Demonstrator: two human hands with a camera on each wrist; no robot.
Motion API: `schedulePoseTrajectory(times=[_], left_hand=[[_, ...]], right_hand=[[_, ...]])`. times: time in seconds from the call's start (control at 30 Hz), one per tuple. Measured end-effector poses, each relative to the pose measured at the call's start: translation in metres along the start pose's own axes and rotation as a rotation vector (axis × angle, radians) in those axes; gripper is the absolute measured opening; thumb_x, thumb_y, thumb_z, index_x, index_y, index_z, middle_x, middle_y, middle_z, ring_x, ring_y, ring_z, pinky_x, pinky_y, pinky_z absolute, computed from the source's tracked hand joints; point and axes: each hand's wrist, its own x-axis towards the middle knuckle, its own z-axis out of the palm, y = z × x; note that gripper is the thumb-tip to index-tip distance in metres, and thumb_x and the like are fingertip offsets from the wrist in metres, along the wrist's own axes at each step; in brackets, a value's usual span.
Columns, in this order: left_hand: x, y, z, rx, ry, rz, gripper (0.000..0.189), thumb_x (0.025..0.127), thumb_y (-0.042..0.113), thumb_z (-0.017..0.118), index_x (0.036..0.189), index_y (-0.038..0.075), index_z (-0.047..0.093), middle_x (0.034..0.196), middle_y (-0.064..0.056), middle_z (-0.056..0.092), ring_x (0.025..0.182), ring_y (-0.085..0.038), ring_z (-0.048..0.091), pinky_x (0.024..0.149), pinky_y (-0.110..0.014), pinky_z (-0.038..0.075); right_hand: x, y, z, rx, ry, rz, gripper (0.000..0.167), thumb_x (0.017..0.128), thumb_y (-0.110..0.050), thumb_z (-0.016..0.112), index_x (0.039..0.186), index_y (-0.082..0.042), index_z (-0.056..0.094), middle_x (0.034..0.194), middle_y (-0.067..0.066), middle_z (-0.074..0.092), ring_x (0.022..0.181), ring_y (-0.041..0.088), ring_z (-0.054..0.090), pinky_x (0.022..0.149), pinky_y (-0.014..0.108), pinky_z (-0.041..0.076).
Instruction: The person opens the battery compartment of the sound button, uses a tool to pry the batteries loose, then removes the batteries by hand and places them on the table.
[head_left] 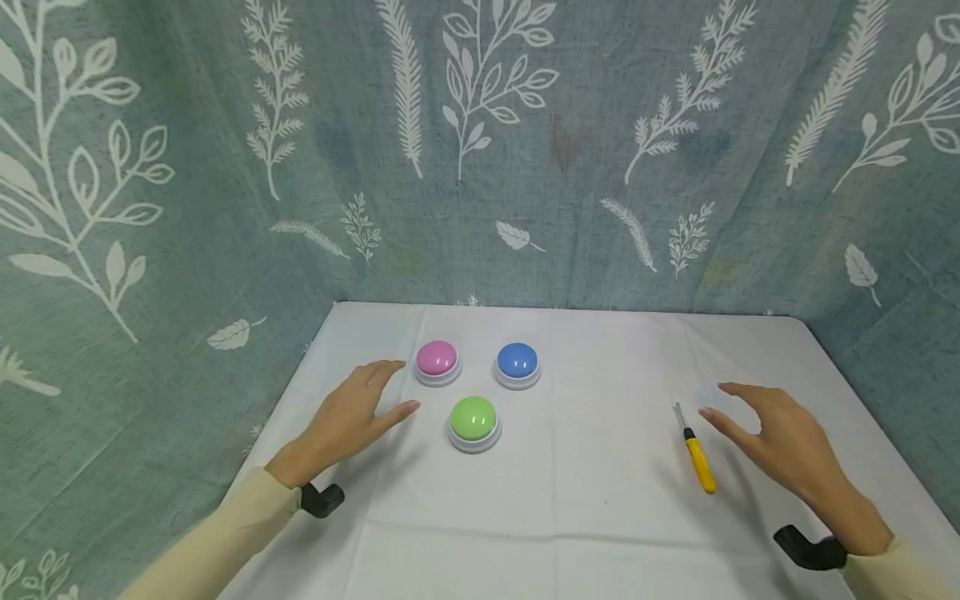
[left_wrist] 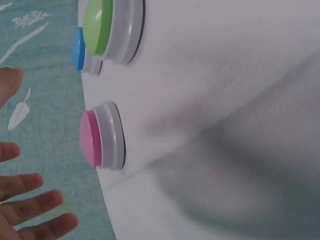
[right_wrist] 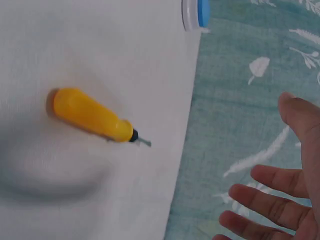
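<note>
My left hand (head_left: 348, 421) hovers over the left of the table, fingers and thumb apart, holding nothing. Nearest to it is a pink push button (head_left: 437, 358) on a white round base. A green push button (head_left: 473, 419) stands to the right and nearer to me, and a blue one (head_left: 517, 361) farther back. On the right, my right hand (head_left: 787, 442) is also raised with spread fingers and nothing in it. Just left of it lies a yellow-handled tool (right_wrist: 92, 115) with a black collar and thin metal shaft; its tip looks forked in the head view, pointing away from me.
A white cloth (head_left: 600, 533) with fold creases covers the table. Behind and at the sides hangs a green-grey curtain (head_left: 450, 242) with white leaf prints, close to the table's far edge. Black straps (head_left: 322, 500) sit on both wrists.
</note>
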Motion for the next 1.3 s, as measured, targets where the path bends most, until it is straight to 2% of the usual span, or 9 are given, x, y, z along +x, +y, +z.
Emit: schedulePoseTrajectory(times=[0.13, 0.3, 0.43, 0.67, 0.87, 1.1, 1.3], left_hand=[[-0.002, 0.002, 0.003, -0.111, -0.053, -0.021, 0.075, 0.098, 0.062, 0.06, 0.152, 0.011, 0.046, 0.15, -0.01, 0.051, 0.129, -0.03, 0.055, 0.1, -0.054, 0.05], [-0.001, 0.003, 0.009, -0.224, -0.069, 0.016, 0.07, 0.098, 0.052, 0.067, 0.15, 0.009, 0.049, 0.142, -0.01, 0.057, 0.113, -0.027, 0.063, 0.084, -0.044, 0.056], [-0.001, 0.003, 0.015, -0.287, -0.07, 0.042, 0.068, 0.097, 0.05, 0.069, 0.148, 0.008, 0.051, 0.137, -0.008, 0.06, 0.11, -0.025, 0.064, 0.08, -0.041, 0.056], [-0.003, 0.005, 0.024, -0.344, -0.097, 0.055, 0.06, 0.094, 0.04, 0.076, 0.143, 0.012, 0.055, 0.139, -0.006, 0.06, 0.11, -0.017, 0.063, 0.082, -0.036, 0.056], [-0.004, 0.006, 0.032, -0.394, -0.123, 0.058, 0.062, 0.093, 0.042, 0.077, 0.142, 0.011, 0.056, 0.139, -0.009, 0.061, 0.11, -0.018, 0.062, 0.084, -0.038, 0.056], [-0.006, 0.007, 0.039, -0.431, -0.131, 0.071, 0.064, 0.091, 0.039, 0.081, 0.141, 0.008, 0.057, 0.136, -0.01, 0.062, 0.109, -0.021, 0.063, 0.083, -0.044, 0.057], [-0.003, 0.007, 0.046, -0.455, -0.158, 0.091, 0.066, 0.089, 0.037, 0.083, 0.141, 0.008, 0.056, 0.131, -0.012, 0.064, 0.108, -0.026, 0.064, 0.08, -0.038, 0.057]], right_hand=[[0.003, -0.009, 0.008, 0.005, 0.0, -0.011, 0.057, 0.093, -0.045, 0.076, 0.127, -0.001, 0.07, 0.12, 0.025, 0.069, 0.105, 0.046, 0.062, 0.079, 0.065, 0.051], [0.006, -0.02, 0.017, 0.017, -0.015, -0.015, 0.052, 0.092, -0.04, 0.079, 0.126, -0.001, 0.07, 0.111, 0.019, 0.072, 0.089, 0.037, 0.065, 0.069, 0.055, 0.055], [0.008, -0.027, 0.025, 0.036, -0.015, -0.028, 0.051, 0.091, -0.039, 0.079, 0.125, -0.002, 0.071, 0.107, 0.016, 0.073, 0.087, 0.035, 0.066, 0.069, 0.051, 0.056], [0.012, -0.037, 0.043, 0.084, -0.006, -0.079, 0.048, 0.092, -0.043, 0.078, 0.124, -0.006, 0.073, 0.103, 0.01, 0.073, 0.087, 0.03, 0.065, 0.069, 0.044, 0.055], [0.015, -0.048, 0.058, 0.114, -0.003, -0.111, 0.043, 0.092, -0.037, 0.08, 0.123, -0.009, 0.074, 0.102, 0.006, 0.073, 0.086, 0.026, 0.066, 0.069, 0.04, 0.055], [0.016, -0.063, 0.076, 0.175, -0.02, -0.132, 0.043, 0.092, -0.041, 0.078, 0.124, -0.012, 0.074, 0.103, 0.002, 0.074, 0.092, 0.022, 0.064, 0.072, 0.038, 0.055], [0.018, -0.075, 0.092, 0.208, -0.014, -0.177, 0.042, 0.089, -0.036, 0.082, 0.121, -0.01, 0.075, 0.101, 0.002, 0.074, 0.092, 0.019, 0.064, 0.072, 0.036, 0.055]])
